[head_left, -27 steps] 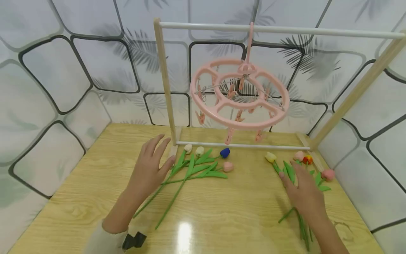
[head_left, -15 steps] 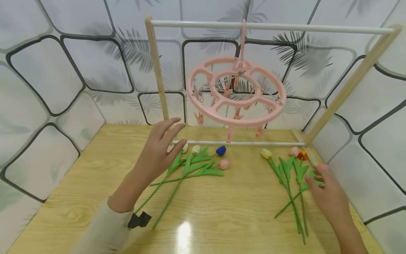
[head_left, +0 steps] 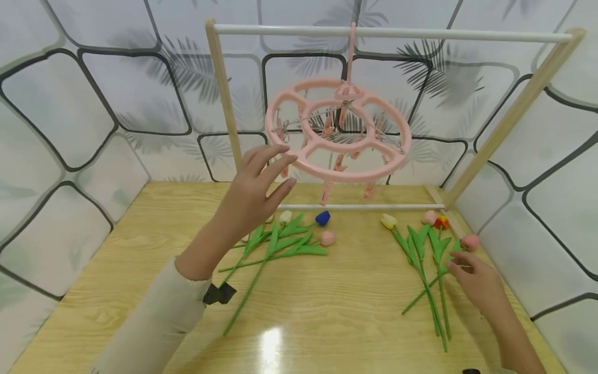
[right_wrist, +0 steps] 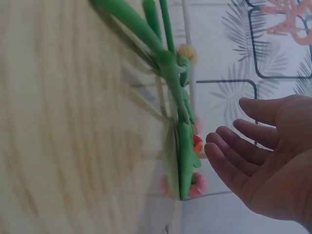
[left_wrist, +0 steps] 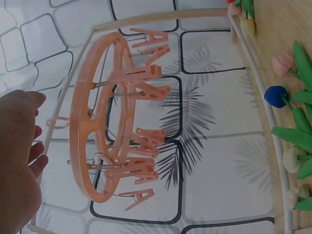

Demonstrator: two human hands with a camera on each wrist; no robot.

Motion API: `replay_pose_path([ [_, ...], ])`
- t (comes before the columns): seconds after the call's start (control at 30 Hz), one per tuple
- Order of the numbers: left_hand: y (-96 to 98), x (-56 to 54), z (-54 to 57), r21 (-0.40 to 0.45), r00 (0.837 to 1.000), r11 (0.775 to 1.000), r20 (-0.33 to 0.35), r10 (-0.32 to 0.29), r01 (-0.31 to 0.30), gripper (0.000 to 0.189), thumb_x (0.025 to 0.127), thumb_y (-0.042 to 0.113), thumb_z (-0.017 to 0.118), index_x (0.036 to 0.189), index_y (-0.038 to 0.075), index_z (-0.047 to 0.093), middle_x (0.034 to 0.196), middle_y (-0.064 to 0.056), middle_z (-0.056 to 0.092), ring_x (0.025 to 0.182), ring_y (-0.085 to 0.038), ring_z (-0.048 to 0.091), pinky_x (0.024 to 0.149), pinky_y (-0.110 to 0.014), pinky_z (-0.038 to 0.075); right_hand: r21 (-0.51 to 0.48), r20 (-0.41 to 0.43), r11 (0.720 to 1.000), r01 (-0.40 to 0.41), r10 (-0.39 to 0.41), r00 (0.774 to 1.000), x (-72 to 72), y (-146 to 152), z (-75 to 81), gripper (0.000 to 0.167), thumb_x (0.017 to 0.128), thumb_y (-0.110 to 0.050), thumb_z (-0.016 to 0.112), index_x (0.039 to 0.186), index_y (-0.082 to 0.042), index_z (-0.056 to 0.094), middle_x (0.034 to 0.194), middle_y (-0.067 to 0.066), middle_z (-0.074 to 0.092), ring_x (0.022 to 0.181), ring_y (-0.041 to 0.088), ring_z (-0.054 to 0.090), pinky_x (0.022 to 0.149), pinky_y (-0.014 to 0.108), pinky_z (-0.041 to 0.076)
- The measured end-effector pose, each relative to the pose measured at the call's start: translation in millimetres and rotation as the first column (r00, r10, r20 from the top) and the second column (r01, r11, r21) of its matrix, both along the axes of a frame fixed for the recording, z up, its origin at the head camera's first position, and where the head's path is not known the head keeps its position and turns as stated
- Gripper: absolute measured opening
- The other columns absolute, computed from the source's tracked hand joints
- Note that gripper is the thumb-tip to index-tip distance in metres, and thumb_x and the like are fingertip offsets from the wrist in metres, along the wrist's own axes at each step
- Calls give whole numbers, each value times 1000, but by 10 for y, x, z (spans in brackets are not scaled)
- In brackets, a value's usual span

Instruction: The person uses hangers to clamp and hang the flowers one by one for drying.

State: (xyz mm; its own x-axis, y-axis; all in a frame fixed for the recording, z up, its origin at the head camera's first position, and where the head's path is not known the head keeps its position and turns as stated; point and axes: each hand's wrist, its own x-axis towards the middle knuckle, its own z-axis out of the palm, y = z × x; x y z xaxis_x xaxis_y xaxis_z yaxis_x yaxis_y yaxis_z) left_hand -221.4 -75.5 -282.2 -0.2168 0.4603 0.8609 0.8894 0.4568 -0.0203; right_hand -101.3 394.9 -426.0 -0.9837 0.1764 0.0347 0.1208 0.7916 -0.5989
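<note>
My left hand (head_left: 254, 187) is raised with loosely bent fingers, overlapping the near left rim of a pink round clip hanger (head_left: 352, 176) in the head view. In the left wrist view a gap shows between that hand (left_wrist: 19, 161) and the hanger (left_wrist: 80, 131), whose pink clothespins (left_wrist: 141, 73) dangle from it. Low over the right side of the table, my right hand (head_left: 478, 280) has relaxed fingers, holding nothing, beside the leaves of a pink tulip (head_left: 469, 242). A yellow tulip (head_left: 389, 222) and a red-orange tulip (head_left: 441, 222) lie left of it.
A stand with a white top bar (head_left: 280, 30) and wooden posts (head_left: 514, 114) carries the hanger. Blue (head_left: 322, 218), white (head_left: 285, 217) and pink tulips (head_left: 328, 238) lie at left centre on the wooden table (head_left: 345, 311). Patterned walls (head_left: 140, 93) enclose the back and sides.
My left hand has risen and moved right, toward the hanger. The right hand has shifted right, off the tulip stems to beside the rightmost pink tulip. The head view has shifted slightly.
</note>
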Motion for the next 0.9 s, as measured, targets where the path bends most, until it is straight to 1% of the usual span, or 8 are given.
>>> replay_pose_path([
  [0.1, 63, -31, 40, -6, 1000, 1000, 0, -10, 10, 35, 97, 13, 69, 129, 0, 64, 134, -22, 57, 123, -39, 50, 105, -48, 42, -13, 36, 1000, -25, 26, 999, -41, -52, -33, 56, 106, -39, 52, 142, 4, 51, 128, 28, 61, 107, 42, 64, 69, 32, 53],
  [0.2, 119, -68, 59, -6, 1000, 1000, 13, -23, 23, 36, 97, 14, 69, 129, 1, 63, 134, -21, 57, 122, -38, 50, 105, -48, 43, -17, 64, 999, -51, 52, 997, -82, -113, -58, 58, 105, -40, 53, 141, 5, 52, 127, 28, 61, 107, 42, 64, 74, 39, 56],
  [0.3, 167, -111, 54, -12, 999, 999, 27, -34, 34, 37, 96, 14, 70, 130, 1, 63, 133, -19, 57, 123, -36, 50, 107, -47, 42, -16, 75, 997, -79, 80, 994, -109, -165, -80, 58, 105, -40, 54, 140, 6, 53, 127, 30, 61, 112, 46, 61, 81, 48, 57],
  [0.37, 195, -145, 40, -18, 998, 999, 37, -45, 45, 39, 96, 14, 71, 131, 1, 63, 133, -19, 57, 124, -35, 51, 109, -46, 41, -15, 76, 996, -90, 91, 993, -119, -191, -86, 56, 104, -38, 55, 138, 7, 54, 126, 31, 62, 113, 47, 60, 83, 51, 57],
  [0.5, 242, -214, 10, -23, 995, 996, 57, -80, 81, 39, 95, 14, 72, 131, 1, 63, 132, -18, 58, 125, -34, 51, 110, -45, 41, -13, 92, 994, -105, 106, 990, -129, -232, -82, 52, 104, -33, 57, 136, 7, 56, 121, 28, 64, 109, 43, 63, 78, 44, 57],
  [0.6, 263, -258, -3, -26, 993, 995, 63, -96, 97, 37, 95, 13, 72, 128, 0, 64, 130, -18, 60, 124, -33, 52, 110, -44, 41, 7, 86, 993, -121, 120, 989, -144, -260, -80, 48, 102, -29, 60, 133, 8, 58, 115, 25, 67, 105, 39, 65, 75, 39, 56],
  [0.77, 267, -299, -7, -37, 993, 994, 65, -100, 103, 34, 94, 13, 73, 124, 0, 66, 128, -18, 62, 123, -33, 54, 111, -44, 41, 58, 66, 987, -150, 146, 987, -186, -312, -82, 42, 98, -24, 66, 126, 8, 63, 109, 24, 70, 99, 37, 67, 73, 39, 55],
  [0.9, 269, -333, -23, -48, 994, 994, 57, -92, 95, 31, 93, 15, 74, 121, 2, 68, 127, -17, 63, 122, -33, 55, 111, -44, 40, 88, 81, 981, -175, 168, 982, -226, -332, -102, 40, 97, -23, 68, 122, 7, 64, 105, 22, 70, 93, 33, 67, 68, 37, 54],
])
